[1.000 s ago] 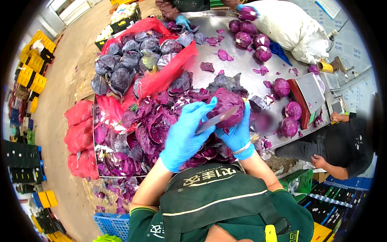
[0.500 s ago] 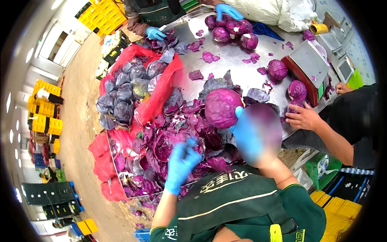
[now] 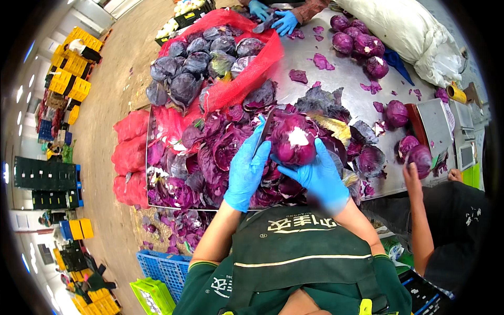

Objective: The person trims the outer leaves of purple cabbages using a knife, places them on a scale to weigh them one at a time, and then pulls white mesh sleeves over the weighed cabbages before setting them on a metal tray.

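Passage: steel tabletop (image 3: 338, 79) | Blocking: leaf heap (image 3: 207, 157), red mesh (image 3: 245, 86) | Beneath heap: unclear

At the far right corner of the table (image 3: 344, 73), a bulging white sack (image 3: 407, 37), with a blue cloth (image 3: 399, 65) just beside it. Farther right, a yellow cylinder (image 3: 457, 94) lying on its side, near a metal-topped red box (image 3: 437, 123) and a grey device with a small screen (image 3: 466, 155). Past the table's far left edge, a black crate (image 3: 193, 16) of pale vegetables. Along the left, three red sacks (image 3: 131, 126) in a row on the brownish floor (image 3: 115, 94). Lower left, a blue crate (image 3: 168, 268) next to a light green crate (image 3: 152, 295). Farther off, stacked yellow crates (image 3: 79, 76) above dark crates (image 3: 46, 173).
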Demonstrator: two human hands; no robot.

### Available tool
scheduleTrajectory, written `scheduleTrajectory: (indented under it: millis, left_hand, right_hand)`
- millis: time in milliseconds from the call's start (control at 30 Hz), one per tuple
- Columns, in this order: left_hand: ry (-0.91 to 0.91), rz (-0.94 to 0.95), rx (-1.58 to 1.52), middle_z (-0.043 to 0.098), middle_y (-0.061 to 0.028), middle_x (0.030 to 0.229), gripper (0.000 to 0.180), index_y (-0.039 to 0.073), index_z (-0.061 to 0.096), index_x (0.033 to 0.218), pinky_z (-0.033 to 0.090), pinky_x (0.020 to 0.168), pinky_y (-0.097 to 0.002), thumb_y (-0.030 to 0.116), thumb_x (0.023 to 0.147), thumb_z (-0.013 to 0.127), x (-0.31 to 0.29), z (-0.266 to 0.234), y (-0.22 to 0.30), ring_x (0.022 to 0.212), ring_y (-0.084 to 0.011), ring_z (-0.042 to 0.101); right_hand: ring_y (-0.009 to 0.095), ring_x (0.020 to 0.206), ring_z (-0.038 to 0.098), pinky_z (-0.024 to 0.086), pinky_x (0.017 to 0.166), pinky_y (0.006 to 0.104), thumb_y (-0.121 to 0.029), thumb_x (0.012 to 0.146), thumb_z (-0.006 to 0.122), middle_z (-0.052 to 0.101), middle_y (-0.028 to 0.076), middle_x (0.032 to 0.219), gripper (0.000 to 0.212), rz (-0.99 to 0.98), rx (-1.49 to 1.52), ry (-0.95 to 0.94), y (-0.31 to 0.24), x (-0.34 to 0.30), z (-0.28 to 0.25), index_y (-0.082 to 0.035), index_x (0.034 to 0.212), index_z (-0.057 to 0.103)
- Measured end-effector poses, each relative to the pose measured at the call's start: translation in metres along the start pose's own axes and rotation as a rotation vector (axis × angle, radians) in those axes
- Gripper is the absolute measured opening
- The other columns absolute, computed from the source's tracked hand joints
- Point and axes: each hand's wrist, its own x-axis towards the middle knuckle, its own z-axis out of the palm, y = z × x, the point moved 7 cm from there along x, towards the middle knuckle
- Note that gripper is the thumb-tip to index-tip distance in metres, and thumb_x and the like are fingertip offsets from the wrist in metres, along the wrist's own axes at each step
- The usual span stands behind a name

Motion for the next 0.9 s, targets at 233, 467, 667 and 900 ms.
scheduleTrajectory:
  millis: [233,467,667,900]
  left_hand:
    - [-0.015,-0.148,-0.259,0.053,0.0062,0.083,0.049,0.01,0.051,0.144,0.041,0.06,-0.0199,0.027,0.1,0.061,0.003,-0.021,-0.01,0.069,-0.0029,0.046]
    - [-0.331,-0.354,-0.54,0.055,0.0021,0.073,0.052,0.01,0.05,0.143,0.039,0.043,-0.0224,0.028,0.096,0.066,0.026,0.04,0.006,0.051,-0.0062,0.047]
    - [-0.27,-0.409,-0.541,0.054,0.0037,0.074,0.043,0.006,0.053,0.14,0.039,0.04,-0.02,0.027,0.103,0.055,0.026,0.071,-0.012,0.05,-0.003,0.046]
    - [-0.755,-0.691,-0.631,0.053,0.002,0.066,0.042,0.004,0.059,0.131,0.041,0.048,-0.021,0.033,0.102,0.054,-0.066,0.08,-0.05,0.05,-0.006,0.049]
  right_hand:
    - [0.039,0.132,0.048,0.046,0.107,0.0585,-0.04,0.099,0.058,0.045,0.019,0.147,0.065,-0.064,-0.075,0.038,-0.017,0.009,-0.002,-0.006,0.149,0.034]
    - [0.029,0.13,0.053,0.052,0.1,0.0528,-0.049,0.092,0.064,0.045,0.015,0.149,0.083,-0.121,-0.478,-0.063,-0.057,-0.019,0.007,-0.007,0.154,0.028]
    - [0.023,0.128,0.052,0.05,0.102,0.042,-0.036,0.086,0.075,0.049,0.011,0.143,0.085,-0.454,-0.472,0.179,-0.081,-0.038,-0.034,-0.008,0.152,0.03]
    - [0.032,0.121,0.055,0.049,0.101,0.0468,-0.03,0.089,0.071,0.051,0.014,0.138,0.062,-0.819,-0.237,0.799,-0.197,-0.185,-0.225,-0.007,0.14,0.046]
